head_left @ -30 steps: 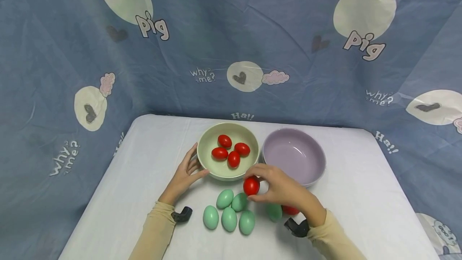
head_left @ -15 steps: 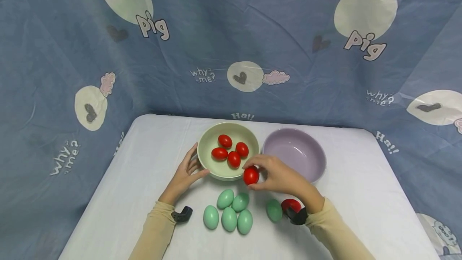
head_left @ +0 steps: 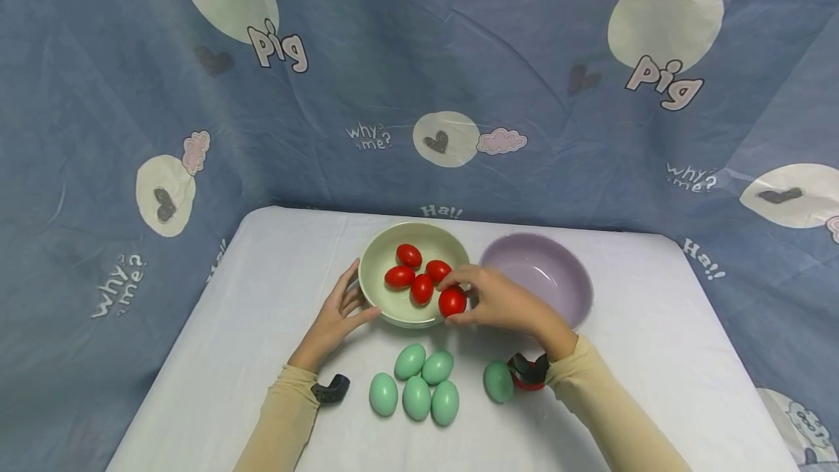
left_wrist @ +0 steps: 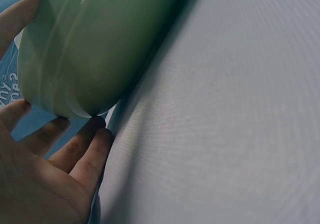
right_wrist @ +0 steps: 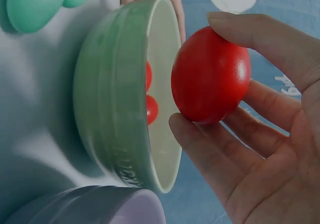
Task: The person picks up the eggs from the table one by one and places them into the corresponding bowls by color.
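My right hand pinches a red egg between thumb and fingers, over the near right rim of the light green bowl. Inside that bowl lie several red eggs. My left hand rests against the bowl's left side, fingers spread and fairly straight; in the left wrist view the fingertips touch the bowl's outer wall. Close to the right hand stands a purple bowl, its near left part covered by the hand.
Several green eggs lie together in front of the green bowl. Another green egg lies further right, beside a red egg partly hidden by the right wrist's camera. A white cloth covers the table; a blue printed curtain hangs behind.
My right hand has carried the red egg forward from in front of the green bowl to above its near right rim. Eggs in the bowl have shifted slightly. The left hand has stayed still.
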{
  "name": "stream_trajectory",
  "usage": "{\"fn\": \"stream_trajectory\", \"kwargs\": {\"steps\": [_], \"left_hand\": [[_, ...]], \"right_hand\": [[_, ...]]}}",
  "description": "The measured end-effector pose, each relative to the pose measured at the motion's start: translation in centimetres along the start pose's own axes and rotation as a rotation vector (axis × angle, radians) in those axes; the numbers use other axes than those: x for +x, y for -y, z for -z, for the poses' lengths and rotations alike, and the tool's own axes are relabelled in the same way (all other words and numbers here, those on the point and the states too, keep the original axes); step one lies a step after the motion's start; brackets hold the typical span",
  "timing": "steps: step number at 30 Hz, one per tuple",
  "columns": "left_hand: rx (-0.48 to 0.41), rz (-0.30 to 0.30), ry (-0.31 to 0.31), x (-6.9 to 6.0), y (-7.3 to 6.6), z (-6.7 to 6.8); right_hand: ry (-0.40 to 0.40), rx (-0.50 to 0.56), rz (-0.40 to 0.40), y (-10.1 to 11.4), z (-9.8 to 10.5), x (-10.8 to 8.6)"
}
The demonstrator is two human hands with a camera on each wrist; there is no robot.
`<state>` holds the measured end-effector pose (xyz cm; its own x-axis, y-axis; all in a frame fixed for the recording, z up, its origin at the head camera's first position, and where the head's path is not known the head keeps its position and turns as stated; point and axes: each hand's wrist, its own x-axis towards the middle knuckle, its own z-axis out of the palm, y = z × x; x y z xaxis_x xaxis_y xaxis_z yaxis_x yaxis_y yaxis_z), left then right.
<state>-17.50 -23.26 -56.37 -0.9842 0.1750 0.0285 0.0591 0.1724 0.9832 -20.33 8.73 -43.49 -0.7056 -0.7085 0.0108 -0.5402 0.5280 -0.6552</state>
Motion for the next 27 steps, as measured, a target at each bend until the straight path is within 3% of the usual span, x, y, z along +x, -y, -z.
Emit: {"fn": "stream_trajectory", "kwargs": {"steps": [8, 15, 27], "left_hand": [[0.001, 0.002, -0.001, 0.0, 0.0, 0.0], [0.000, 0.004, 0.006, 0.1, 0.0, 0.1], [-0.005, 0.016, 0.004, 0.0, -0.2, 0.0]], "right_hand": [[0.042, 0.000, 0.014, -0.9, 0.3, 2.0], [0.103, 0.005, -0.056, -1.3, 0.4, 3.7], [0.217, -0.063, -0.092, -2.1, 0.5, 7.1]]}}
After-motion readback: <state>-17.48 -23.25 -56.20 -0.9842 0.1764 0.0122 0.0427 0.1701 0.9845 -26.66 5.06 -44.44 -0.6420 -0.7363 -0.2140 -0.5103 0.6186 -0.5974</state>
